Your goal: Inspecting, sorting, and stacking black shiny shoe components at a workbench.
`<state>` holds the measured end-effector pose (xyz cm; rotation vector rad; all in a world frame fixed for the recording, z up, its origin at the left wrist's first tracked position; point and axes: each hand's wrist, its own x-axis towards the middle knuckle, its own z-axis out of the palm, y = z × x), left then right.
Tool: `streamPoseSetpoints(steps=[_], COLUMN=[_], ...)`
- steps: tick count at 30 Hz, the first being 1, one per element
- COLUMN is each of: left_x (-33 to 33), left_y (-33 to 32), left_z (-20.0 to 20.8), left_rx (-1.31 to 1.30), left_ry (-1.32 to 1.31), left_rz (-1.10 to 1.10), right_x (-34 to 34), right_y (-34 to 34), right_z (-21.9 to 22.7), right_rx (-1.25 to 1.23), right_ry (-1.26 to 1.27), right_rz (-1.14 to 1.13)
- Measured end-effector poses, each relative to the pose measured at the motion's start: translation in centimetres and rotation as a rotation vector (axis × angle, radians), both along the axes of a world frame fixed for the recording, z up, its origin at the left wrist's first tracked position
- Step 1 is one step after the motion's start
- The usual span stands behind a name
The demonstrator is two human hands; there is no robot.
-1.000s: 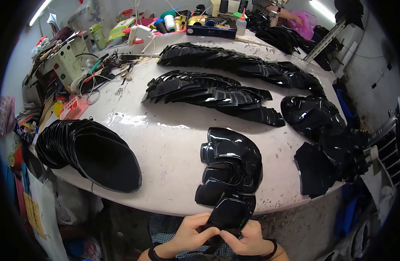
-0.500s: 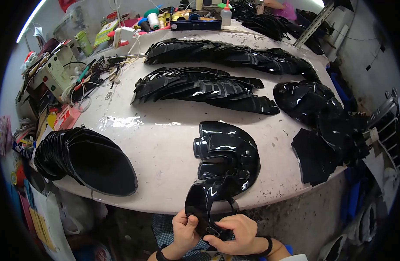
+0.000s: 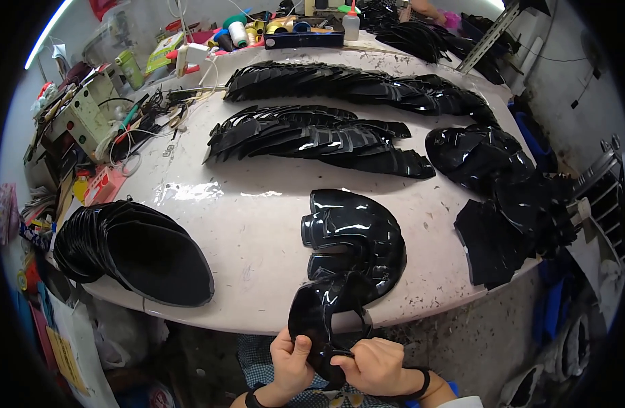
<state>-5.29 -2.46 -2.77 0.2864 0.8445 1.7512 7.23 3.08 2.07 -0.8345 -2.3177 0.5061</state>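
Both my hands grip a glossy black shoe upper [image 3: 316,309] at the table's front edge. Its curved sheet bends round a gap on the right side. My left hand [image 3: 291,359] pinches its lower left edge, thumb on the front face. On the other side my right hand [image 3: 374,366] is closed, with its thumb and curled fingers on the lower right edge. The strip between the hands is partly covered by fingers. Just beyond lies a bent stack of glossy black uppers [image 3: 367,231], touching or overlapped by the held one.
A fanned stack of black rounded pieces [image 3: 159,255] lies at the left. Two long rows of overlapping black pieces [image 3: 312,139] cross the table [image 3: 244,224]. More black pieces [image 3: 496,238] pile up at the right edge. Thread spools, a dark tray [image 3: 306,39] and a bottle [image 3: 351,27] stand far back.
My right hand has turned and risen slightly, fingers now curled more tightly. The held upper's gap looks wider, and its lower part shows more between my hands. My left hand is nearly unmoved.
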Motion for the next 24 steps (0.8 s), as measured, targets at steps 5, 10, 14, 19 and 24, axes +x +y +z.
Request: streamPoseSetpoints(steps=[5, 10, 14, 19, 24], left_x=[0.3, -0.1, -1.9, -2.7, -2.1], left_y=[0.4, -0.2, -0.3, -0.5, -0.4], left_z=[0.8, 0.7, 3.1, 3.4, 3.5], left_rx=[-0.025, -0.101, 0.006, -0.068, -0.068], left_ry=[0.011, 0.125, 0.329, 0.492, 0.575], left_rz=[-0.014, -0.105, -0.376, -0.406, -0.308], right_x=[-0.9, -1.1, -0.3, 0.6, 0.4], right_y=[1.1, 1.2, 1.5, 1.9, 1.8], right_z=[2.5, 1.9, 1.5, 1.7, 1.8], right_rx=[-0.152, -0.146, -0.212, -0.612, -0.668], right_ry=[0.162, 0.246, 0.266, 0.364, 0.323], right_rz=[-0.083, -0.026, -0.078, 0.048, 0.116])
